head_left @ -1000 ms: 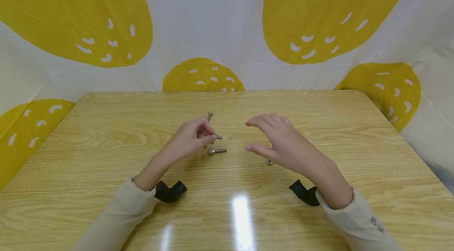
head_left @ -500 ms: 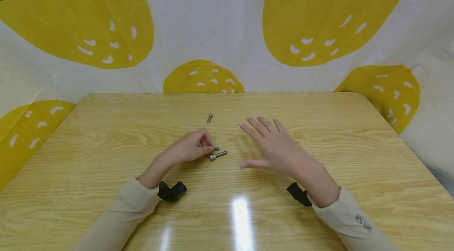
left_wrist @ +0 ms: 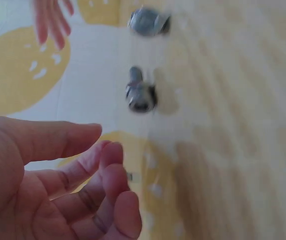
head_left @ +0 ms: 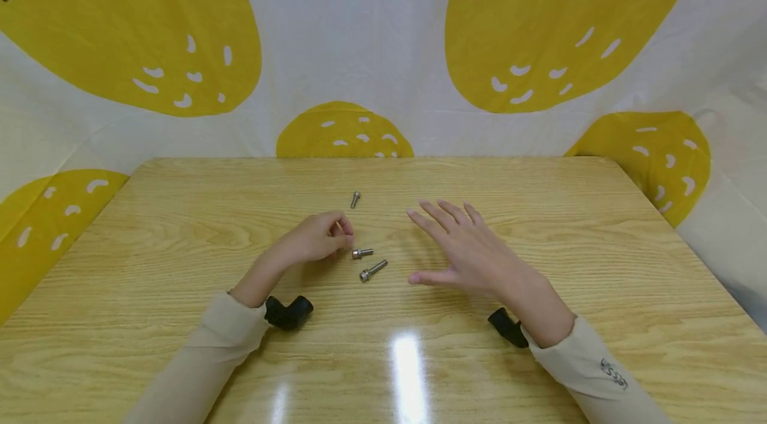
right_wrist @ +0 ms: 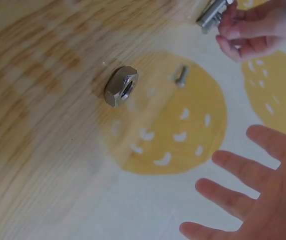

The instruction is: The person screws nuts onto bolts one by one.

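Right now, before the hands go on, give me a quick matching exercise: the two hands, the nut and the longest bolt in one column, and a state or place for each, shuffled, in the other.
Things:
1. left hand
2. right hand
3. nut
4. longest bolt

States and places:
A. spread wide
B. lowest of its kind in the head view
C. loosely curled, holding nothing
D. out of sight in the head view, plain in the right wrist view

Right pairs: 1-C, 2-A, 3-D, 4-B.
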A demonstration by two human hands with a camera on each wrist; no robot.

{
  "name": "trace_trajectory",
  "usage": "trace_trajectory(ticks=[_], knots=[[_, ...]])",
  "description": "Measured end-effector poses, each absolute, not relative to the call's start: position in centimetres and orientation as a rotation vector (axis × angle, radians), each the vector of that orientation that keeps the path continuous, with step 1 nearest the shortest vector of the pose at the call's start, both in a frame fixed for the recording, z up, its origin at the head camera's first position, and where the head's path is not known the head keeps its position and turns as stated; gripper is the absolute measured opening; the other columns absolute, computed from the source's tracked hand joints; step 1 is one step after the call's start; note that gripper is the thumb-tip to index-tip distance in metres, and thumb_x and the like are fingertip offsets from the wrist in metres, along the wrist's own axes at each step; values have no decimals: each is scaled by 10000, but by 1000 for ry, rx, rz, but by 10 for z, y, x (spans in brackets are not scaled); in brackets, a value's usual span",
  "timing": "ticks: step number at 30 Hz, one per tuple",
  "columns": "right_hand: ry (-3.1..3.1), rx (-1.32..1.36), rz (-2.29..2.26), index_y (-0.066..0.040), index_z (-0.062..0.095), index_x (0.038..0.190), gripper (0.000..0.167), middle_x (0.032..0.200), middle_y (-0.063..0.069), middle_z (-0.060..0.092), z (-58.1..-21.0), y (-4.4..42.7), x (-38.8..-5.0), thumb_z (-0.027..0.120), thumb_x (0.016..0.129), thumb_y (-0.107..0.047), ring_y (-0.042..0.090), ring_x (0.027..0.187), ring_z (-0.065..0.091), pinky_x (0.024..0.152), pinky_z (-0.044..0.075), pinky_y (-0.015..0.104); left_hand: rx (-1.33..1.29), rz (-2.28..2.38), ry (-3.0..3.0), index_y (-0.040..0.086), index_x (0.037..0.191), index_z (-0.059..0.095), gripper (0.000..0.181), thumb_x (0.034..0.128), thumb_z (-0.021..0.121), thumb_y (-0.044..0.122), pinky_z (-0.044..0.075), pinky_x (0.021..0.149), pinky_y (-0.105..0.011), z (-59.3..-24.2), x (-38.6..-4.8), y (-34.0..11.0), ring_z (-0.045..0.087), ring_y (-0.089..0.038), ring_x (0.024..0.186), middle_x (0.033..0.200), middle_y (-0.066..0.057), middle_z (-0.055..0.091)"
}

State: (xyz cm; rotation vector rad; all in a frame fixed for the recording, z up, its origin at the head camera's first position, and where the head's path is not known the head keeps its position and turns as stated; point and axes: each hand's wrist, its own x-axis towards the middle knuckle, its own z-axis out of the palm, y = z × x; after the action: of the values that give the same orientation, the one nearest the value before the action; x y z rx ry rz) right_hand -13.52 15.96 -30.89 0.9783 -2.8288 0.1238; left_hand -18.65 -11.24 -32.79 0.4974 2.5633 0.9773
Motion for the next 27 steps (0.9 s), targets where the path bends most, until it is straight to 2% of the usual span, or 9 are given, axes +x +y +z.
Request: trace_trajectory(ticks=[4,9,14,16,18,23,27], knots=[[-2831,978,133,-174,302,1456,872,1482,97,345,-308,161,-135,558,786,-671,353,1342,327,1046,271,617,452,1002,2612,21,1050,571,187,944,530,169,446,574,-265,-323,-201,-118,568,-205,668,857,-139,608],[-2845,969,152,-180,298,1458,871,1489,88,334,-307,163,-136,561,786,-667,347,1338,330,1051,267,609,435,970,2649,29,1212,552,311,965,488,205,459,670,-312,-320,-220,-121,579,-269,841,1045,-195,590],[-2843,959,169,-178,308,1453,875,1486,83,337,-304,164,-136,572,777,-666,338,1328,343,1053,269,599,444,964,2644,67,1334,489,372,977,440,159,446,868,-444,-319,-237,-115,503,-367,1128,1253,-226,523],[-2844,956,174,-175,311,1451,874,1483,84,341,-304,164,-136,576,776,-664,338,1326,345,1052,270,596,499,971,2636,59,1349,476,381,976,414,110,403,973,-487,-323,-244,-112,436,-389,1234,1325,-222,487],[-2843,956,179,-172,316,1449,874,1480,86,345,-303,165,-135,581,775,-660,339,1324,348,1050,274,591,562,988,2621,47,1343,483,402,953,383,26,364,1026,-499,-327,-249,-109,392,-382,1286,1362,-202,472],[-2847,959,191,-167,319,1448,869,1479,88,345,-302,165,-135,585,778,-652,333,1325,347,1048,283,579,662,987,2617,16,1263,560,569,789,308,-171,388,1003,-464,-335,-256,-108,464,-324,1216,1315,-172,533],[-2843,968,184,-159,320,1448,864,1475,97,350,-300,165,-134,582,785,-647,338,1317,359,1045,293,567,649,1008,2617,-2,1149,631,463,785,394,-161,444,893,-398,-339,-256,-110,517,-299,1078,1228,-186,573]])
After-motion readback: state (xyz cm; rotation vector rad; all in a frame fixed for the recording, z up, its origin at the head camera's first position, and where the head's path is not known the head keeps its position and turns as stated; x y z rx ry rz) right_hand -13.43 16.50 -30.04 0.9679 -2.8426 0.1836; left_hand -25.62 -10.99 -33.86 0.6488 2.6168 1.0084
